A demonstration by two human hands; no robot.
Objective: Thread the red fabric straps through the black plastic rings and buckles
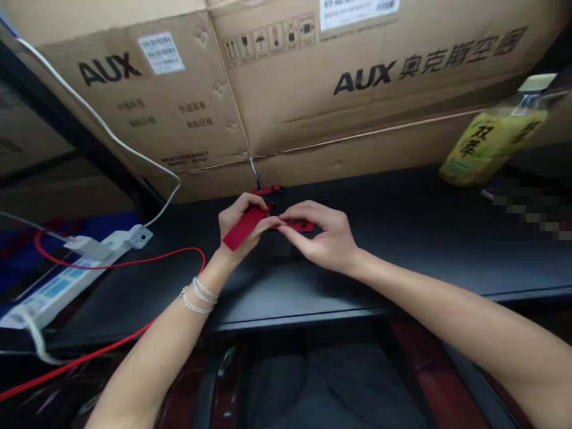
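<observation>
A flat red strap (245, 230) lies across the back of my left hand (241, 223), whose fingers are closed around part of it above the black tabletop (384, 238). My right hand (324, 235) meets it from the right, thumb and fingertips pinched together at the strap. A red piece with dark marks (301, 226) shows beneath the right fingers; whether it belongs to the same strap is hidden. Just behind the hands, a red band with a small black fitting (270, 190) rests near the box. The fingertips cover the exact point of contact.
Large cardboard boxes (286, 119) wall off the back. At the right leans a yellow-labelled drink bottle (494, 140). A white power strip (71, 277) with a plug lies at the left, with a white cable (102, 122) and a red cable (129, 262) running around it.
</observation>
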